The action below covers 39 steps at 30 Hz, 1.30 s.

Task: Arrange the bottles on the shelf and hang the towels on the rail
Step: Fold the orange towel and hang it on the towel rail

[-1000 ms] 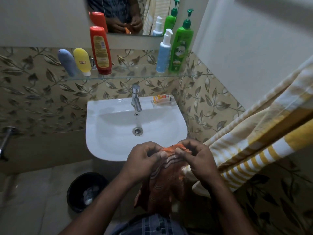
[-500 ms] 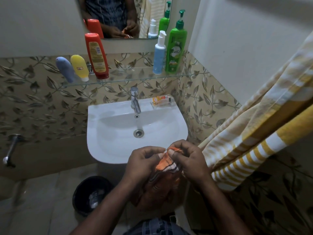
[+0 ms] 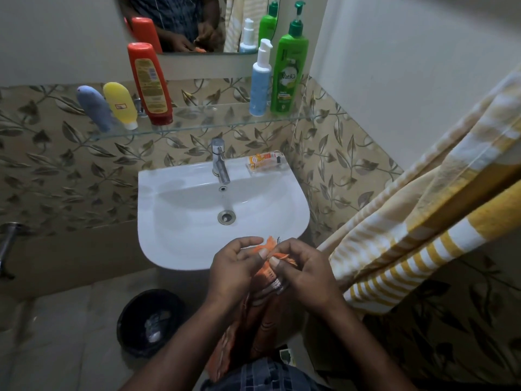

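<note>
An orange towel (image 3: 262, 314) hangs bunched in front of the sink, its top corner pinched between my left hand (image 3: 235, 270) and my right hand (image 3: 306, 273). On the glass shelf (image 3: 208, 119) stand a blue tube (image 3: 94, 108), a yellow tube (image 3: 120, 104), a red bottle (image 3: 149, 83), a light blue pump bottle (image 3: 260, 80) and a green pump bottle (image 3: 289, 63). A yellow and white striped towel (image 3: 428, 221) hangs at the right; its rail is out of view.
The white sink (image 3: 180, 221) with a chrome tap (image 3: 220, 162) is below the shelf, with an orange packet (image 3: 265, 162) on its rim. A black bin (image 3: 150, 323) sits on the floor. A wall tap (image 3: 7, 244) is at the left.
Both hands have worked along the orange towel's edge and now pinch a small corner of it. The view has shifted slightly downward and left.
</note>
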{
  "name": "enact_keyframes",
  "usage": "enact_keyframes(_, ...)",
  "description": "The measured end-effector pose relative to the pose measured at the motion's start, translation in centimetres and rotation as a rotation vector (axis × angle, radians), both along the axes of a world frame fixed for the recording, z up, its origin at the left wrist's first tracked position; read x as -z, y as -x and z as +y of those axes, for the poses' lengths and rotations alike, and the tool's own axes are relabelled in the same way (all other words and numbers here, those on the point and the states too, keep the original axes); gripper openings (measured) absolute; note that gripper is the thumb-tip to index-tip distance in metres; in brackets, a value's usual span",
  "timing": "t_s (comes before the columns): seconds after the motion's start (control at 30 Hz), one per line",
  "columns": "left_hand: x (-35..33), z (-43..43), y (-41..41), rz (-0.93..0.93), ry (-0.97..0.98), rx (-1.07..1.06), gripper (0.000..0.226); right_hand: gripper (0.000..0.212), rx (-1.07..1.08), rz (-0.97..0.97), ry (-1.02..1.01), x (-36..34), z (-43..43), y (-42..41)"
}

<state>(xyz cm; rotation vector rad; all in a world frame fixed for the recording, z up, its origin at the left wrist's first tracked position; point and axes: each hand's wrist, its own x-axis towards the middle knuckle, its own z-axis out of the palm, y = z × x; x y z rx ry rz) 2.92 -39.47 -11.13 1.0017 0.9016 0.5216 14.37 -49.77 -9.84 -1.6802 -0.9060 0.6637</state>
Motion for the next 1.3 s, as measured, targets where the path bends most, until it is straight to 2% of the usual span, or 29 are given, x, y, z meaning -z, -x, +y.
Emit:
enact_keyframes(0.17,-0.2,0.0,-0.3,0.001,0.090,0.004,0.023,0.015,-0.204,-0.043,0.047,-0.9,-0.3,0.4)
enact_keyframes(0.27,-0.1,-0.1,-0.1,0.007,0.072,0.019,0.025,0.022,-0.295,-0.141,0.067,-1.0,-0.4,1.2)
enact_keyframes(0.33,-0.1,-0.1,0.1,0.001,0.032,0.016,0.027,0.017,-0.216,-0.159,0.047,-0.7,-0.6,1.5)
enact_keyframes(0.5,-0.3,-0.7,0.2,-0.053,-0.030,0.071,0.027,0.010,0.098,-0.052,-0.014,0.0,-0.8,0.6)
enact_keyframes(0.67,-0.2,-1.5,0.2,-0.107,-0.055,0.095,0.017,0.020,0.270,-0.050,-0.016,-0.4,-1.3,0.1)
enact_keyframes(1.0,-0.6,-2.0,0.4,-0.126,-0.063,0.054,0.018,0.017,0.234,-0.002,-0.005,-1.2,-2.0,0.6)
enact_keyframes(1.3,-0.8,-2.2,0.6,-0.111,-0.191,0.068,0.014,0.016,0.210,-0.177,0.014,-1.5,-2.5,-0.2)
